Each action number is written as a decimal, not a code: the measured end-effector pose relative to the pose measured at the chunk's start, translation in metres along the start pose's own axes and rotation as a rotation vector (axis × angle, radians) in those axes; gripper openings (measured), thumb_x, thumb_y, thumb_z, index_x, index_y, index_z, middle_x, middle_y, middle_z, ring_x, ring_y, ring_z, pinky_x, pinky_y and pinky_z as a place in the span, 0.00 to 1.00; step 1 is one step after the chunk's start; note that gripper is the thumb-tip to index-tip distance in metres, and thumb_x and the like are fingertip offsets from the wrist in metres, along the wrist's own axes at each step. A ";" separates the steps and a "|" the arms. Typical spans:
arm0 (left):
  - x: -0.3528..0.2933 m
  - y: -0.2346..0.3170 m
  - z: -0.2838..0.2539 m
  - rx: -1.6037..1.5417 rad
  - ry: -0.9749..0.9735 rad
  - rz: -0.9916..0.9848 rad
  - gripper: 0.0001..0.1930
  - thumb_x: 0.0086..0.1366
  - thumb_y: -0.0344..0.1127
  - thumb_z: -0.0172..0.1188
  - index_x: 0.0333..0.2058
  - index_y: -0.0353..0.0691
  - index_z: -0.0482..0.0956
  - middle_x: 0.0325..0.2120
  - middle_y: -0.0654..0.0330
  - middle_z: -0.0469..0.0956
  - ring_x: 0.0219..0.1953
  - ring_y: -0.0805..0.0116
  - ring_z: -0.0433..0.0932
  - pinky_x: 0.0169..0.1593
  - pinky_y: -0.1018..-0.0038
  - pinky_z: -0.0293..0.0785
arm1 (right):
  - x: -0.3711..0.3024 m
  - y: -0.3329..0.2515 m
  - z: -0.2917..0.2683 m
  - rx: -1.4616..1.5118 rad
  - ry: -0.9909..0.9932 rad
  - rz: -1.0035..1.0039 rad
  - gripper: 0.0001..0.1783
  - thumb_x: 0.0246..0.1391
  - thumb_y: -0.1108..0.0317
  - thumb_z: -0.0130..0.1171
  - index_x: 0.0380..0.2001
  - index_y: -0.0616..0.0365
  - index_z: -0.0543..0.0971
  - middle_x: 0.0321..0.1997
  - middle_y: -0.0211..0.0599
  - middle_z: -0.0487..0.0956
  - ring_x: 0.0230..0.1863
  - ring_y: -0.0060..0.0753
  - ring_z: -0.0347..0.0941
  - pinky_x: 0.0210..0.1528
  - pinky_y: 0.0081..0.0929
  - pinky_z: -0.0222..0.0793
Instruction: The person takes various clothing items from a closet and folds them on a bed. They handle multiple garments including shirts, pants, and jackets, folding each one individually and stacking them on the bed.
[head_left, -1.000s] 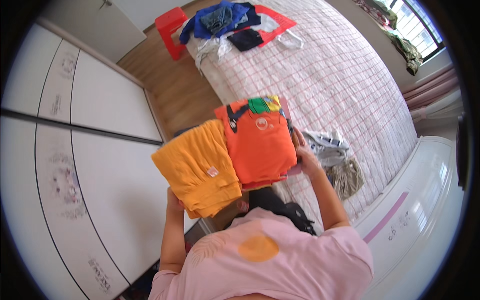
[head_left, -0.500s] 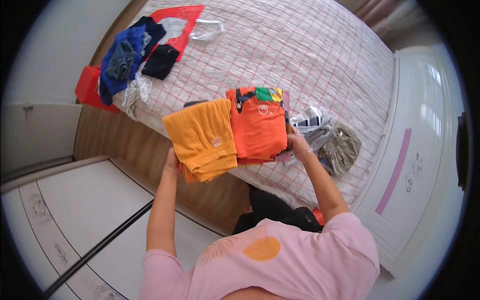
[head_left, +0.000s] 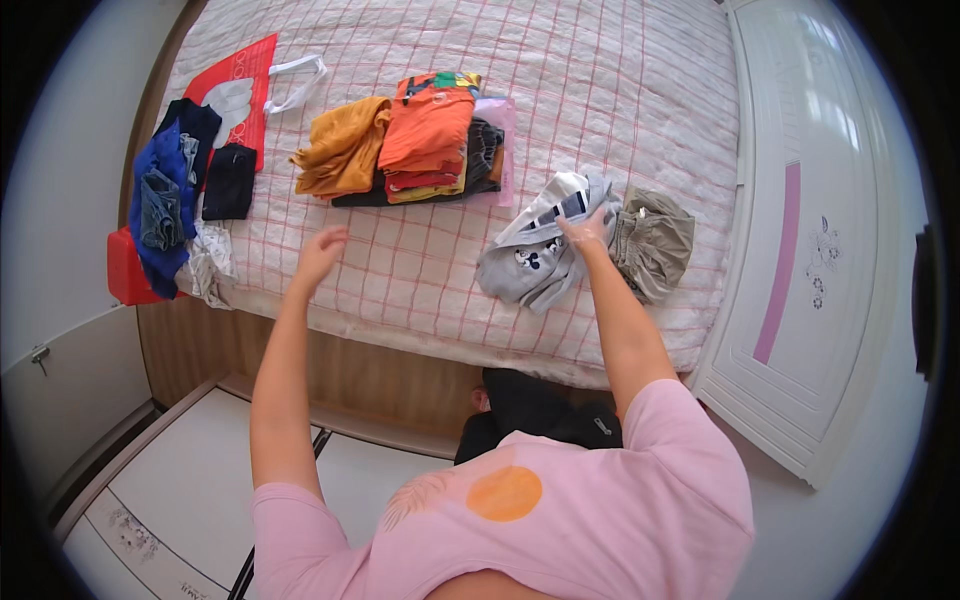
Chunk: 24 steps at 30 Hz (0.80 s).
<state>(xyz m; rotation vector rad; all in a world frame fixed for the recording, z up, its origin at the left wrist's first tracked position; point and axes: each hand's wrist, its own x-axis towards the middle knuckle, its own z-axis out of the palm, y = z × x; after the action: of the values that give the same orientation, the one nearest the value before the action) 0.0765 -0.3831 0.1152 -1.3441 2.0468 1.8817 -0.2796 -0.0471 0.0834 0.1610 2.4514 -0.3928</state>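
My right hand [head_left: 586,228] grips the upper part of a crumpled grey garment [head_left: 515,268] with a small dark cartoon print. A white and navy striped piece shows at its top. Close by on the right lies a bunched khaki garment with a gathered waist [head_left: 655,245]. My left hand [head_left: 322,252] hovers over the bed's near side with nothing in it, fingers loosely apart. Beyond it sits a stack of folded clothes: a mustard-yellow garment [head_left: 345,150] on the left, and an orange printed shirt [head_left: 428,130] atop red, yellow and dark pieces.
The bed's checked quilt [head_left: 400,260] carries everything. At far left are a red bag [head_left: 255,95] with white handles, a blue garment [head_left: 160,240], folded jeans [head_left: 160,205] and a black folded piece [head_left: 230,180]. A red box [head_left: 125,265] stands beside the bed.
The folded stack, held between both hands before, now rests farther back on the bed. My left hand has let go; my right has moved to the grey garment. The view has shifted.
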 end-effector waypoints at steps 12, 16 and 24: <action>-0.126 -0.074 0.086 -0.025 -0.113 -0.264 0.17 0.57 0.29 0.52 0.47 0.38 0.72 0.39 0.58 0.76 0.41 0.71 0.74 0.45 0.76 0.70 | 0.053 0.041 -0.004 0.714 -0.090 -0.173 0.22 0.39 0.73 0.58 0.43 0.58 0.69 0.34 0.30 0.71 0.34 0.27 0.67 0.38 0.30 0.65; -0.195 -0.126 0.077 0.024 0.020 -0.336 0.16 0.57 0.30 0.53 0.45 0.37 0.73 0.37 0.58 0.77 0.40 0.69 0.75 0.44 0.75 0.71 | 0.090 0.066 -0.158 0.536 0.322 -0.434 0.29 0.42 0.66 0.61 0.48 0.69 0.68 0.42 0.42 0.74 0.41 0.34 0.70 0.45 0.30 0.65; -0.339 -0.149 0.139 -0.398 0.348 -0.641 0.14 0.57 0.30 0.53 0.43 0.37 0.74 0.34 0.57 0.78 0.33 0.70 0.76 0.38 0.76 0.72 | 0.072 -0.008 -0.155 -0.380 0.631 -0.847 0.33 0.37 0.66 0.50 0.50 0.71 0.65 0.48 0.66 0.68 0.49 0.62 0.63 0.53 0.49 0.57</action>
<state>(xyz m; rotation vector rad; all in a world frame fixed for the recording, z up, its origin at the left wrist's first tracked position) 0.3083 -0.0655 0.1544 -2.2127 1.1110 1.8745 -0.4283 -0.0036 0.1570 -1.0948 3.0562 -0.2253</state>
